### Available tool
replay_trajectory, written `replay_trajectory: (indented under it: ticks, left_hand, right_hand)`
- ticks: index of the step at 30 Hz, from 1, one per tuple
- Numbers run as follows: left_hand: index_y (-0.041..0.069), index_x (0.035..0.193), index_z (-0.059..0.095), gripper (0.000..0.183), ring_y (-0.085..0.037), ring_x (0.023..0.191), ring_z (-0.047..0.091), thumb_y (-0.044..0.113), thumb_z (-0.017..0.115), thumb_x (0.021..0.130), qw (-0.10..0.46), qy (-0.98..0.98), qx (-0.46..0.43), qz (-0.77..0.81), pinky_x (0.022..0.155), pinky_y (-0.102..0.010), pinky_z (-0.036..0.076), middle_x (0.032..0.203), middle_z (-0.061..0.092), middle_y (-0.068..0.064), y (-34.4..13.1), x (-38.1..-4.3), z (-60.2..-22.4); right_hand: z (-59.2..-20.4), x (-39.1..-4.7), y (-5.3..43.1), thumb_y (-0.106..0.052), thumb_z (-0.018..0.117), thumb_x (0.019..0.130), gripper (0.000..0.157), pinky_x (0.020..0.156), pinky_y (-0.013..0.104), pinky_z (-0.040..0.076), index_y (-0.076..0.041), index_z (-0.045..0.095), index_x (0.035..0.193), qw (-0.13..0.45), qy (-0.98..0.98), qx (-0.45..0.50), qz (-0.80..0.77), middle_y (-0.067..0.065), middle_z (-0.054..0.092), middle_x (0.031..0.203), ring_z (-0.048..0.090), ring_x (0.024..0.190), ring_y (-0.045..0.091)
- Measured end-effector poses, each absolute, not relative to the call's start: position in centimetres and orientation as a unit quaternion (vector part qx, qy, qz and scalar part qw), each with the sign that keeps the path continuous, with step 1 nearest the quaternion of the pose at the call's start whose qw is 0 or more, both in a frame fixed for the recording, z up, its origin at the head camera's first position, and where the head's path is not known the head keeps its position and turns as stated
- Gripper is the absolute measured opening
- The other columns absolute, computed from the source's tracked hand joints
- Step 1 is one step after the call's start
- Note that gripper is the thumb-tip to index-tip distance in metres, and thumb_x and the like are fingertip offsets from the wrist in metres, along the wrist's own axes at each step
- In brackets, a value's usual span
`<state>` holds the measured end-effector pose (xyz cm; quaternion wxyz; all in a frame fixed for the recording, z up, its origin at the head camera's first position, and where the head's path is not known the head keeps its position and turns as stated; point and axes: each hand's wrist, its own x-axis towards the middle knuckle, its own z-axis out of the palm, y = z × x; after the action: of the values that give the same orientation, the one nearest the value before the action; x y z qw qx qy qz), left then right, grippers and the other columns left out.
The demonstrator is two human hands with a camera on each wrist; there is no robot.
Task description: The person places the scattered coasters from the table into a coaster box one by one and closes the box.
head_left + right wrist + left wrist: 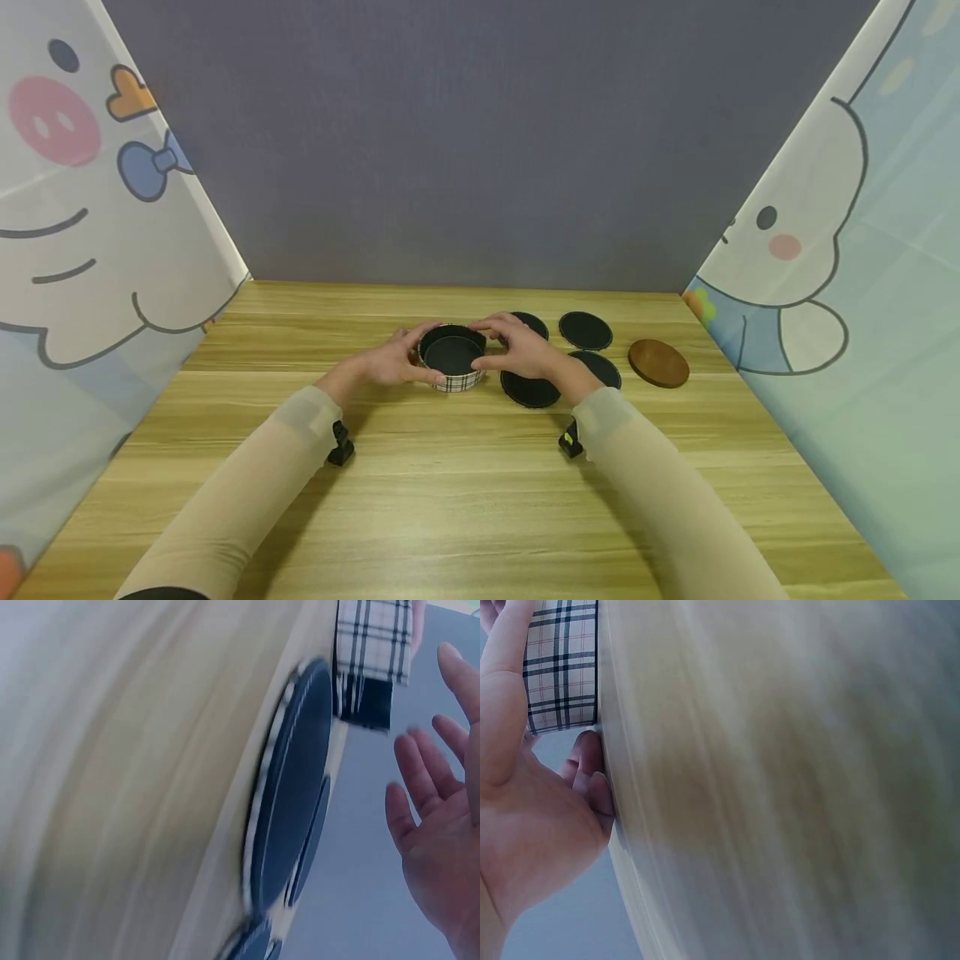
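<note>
A round plaid coaster holder [459,382] with a dark inside stands upright on the wooden table. My left hand [390,360] grips its left side, thumb along the front and a finger at the back rim. In the left wrist view the thumb lies against the plaid wall [561,667]. At the holder's right side is my right hand [519,346], fingers spread and loosely bent. The right wrist view shows that hand [442,802] apart from the holder, beside a dark gap in its wall. Several round black coasters [585,331] lie right of the holder, some partly hidden by my right hand and wrist.
A brown wooden disc [658,363] lies at the far right of the coasters. A grey panel [465,150] stands along the table's back edge. Cartoon-printed cloths [795,275] border both sides. Bare wood table [450,483] stretches between my forearms.
</note>
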<state>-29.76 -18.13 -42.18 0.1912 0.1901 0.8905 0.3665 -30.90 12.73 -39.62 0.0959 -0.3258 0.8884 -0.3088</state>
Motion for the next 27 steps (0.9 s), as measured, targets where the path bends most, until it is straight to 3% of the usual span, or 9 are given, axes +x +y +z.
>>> replay_trajectory:
  ticks: [4, 11, 18, 22, 25, 27]
  left_hand:
    - [0.037, 0.177, 0.013, 0.117, -0.037, 0.124, 0.058, 0.061, 0.086, 0.091, 0.190, 0.890, 0.189, 0.369, 0.107, -0.057, 0.048, 0.152, 0.030, -0.026, -18.1, -29.8, -42.2]
    - [0.036, 0.178, 0.011, 0.121, -0.034, 0.124, 0.056, 0.068, 0.086, 0.087, 0.192, 0.895, 0.184, 0.358, 0.108, -0.054, 0.047, 0.154, 0.028, -0.027, -18.1, -29.9, -42.3]
    - [0.034, 0.178, 0.012, 0.119, -0.039, 0.129, 0.054, 0.061, 0.088, 0.090, 0.188, 0.890, 0.188, 0.370, 0.116, -0.065, 0.041, 0.154, 0.027, -0.026, -18.2, -29.7, -42.1]
    - [0.036, 0.178, 0.013, 0.116, -0.038, 0.130, 0.053, 0.057, 0.088, 0.091, 0.189, 0.888, 0.184, 0.376, 0.116, -0.064, 0.041, 0.156, 0.026, -0.025, -18.1, -29.5, -42.0]
    - [0.036, 0.177, 0.014, 0.116, -0.038, 0.130, 0.054, 0.056, 0.088, 0.091, 0.189, 0.888, 0.181, 0.378, 0.115, -0.064, 0.042, 0.157, 0.026, -0.026, -18.1, -29.4, -41.9]
    - [0.037, 0.177, 0.014, 0.116, -0.038, 0.129, 0.054, 0.057, 0.089, 0.091, 0.189, 0.889, 0.180, 0.377, 0.115, -0.064, 0.042, 0.157, 0.026, -0.026, -18.1, -29.4, -42.0]
  right_hand:
    - [-39.5, -30.7, 14.9, -0.032, 0.080, 0.104, 0.067, 0.099, 0.046, 0.052, -0.013, 0.052, 0.163, 0.097, 0.879, -0.330, -0.330, 0.015, 0.061, 0.145, 0.062, 0.114, 0.029]
    - [-39.7, -30.1, 18.5, -0.035, 0.078, 0.105, 0.066, 0.087, 0.040, 0.051, -0.012, 0.053, 0.162, 0.110, 0.892, -0.302, -0.317, 0.007, 0.068, 0.130, 0.060, 0.096, 0.018]
    - [-39.7, -29.6, 21.3, -0.033, 0.079, 0.104, 0.057, 0.087, 0.040, 0.053, -0.011, 0.062, 0.155, 0.099, 0.903, -0.290, -0.302, 0.010, 0.071, 0.128, 0.062, 0.095, 0.018]
    - [-40.0, -29.7, 22.4, -0.030, 0.079, 0.104, 0.047, 0.087, 0.038, 0.054, -0.011, 0.070, 0.146, 0.101, 0.908, -0.286, -0.290, 0.012, 0.069, 0.129, 0.063, 0.094, 0.016]
    - [-40.3, -29.9, 23.0, -0.031, 0.079, 0.104, 0.040, 0.092, 0.045, 0.055, -0.014, 0.074, 0.140, 0.104, 0.911, -0.292, -0.271, 0.011, 0.068, 0.132, 0.064, 0.101, 0.021]
    - [-40.5, -30.0, 23.4, -0.031, 0.079, 0.104, 0.038, 0.104, 0.054, 0.052, -0.016, 0.076, 0.139, 0.105, 0.914, -0.299, -0.254, 0.011, 0.068, 0.138, 0.064, 0.113, 0.028]
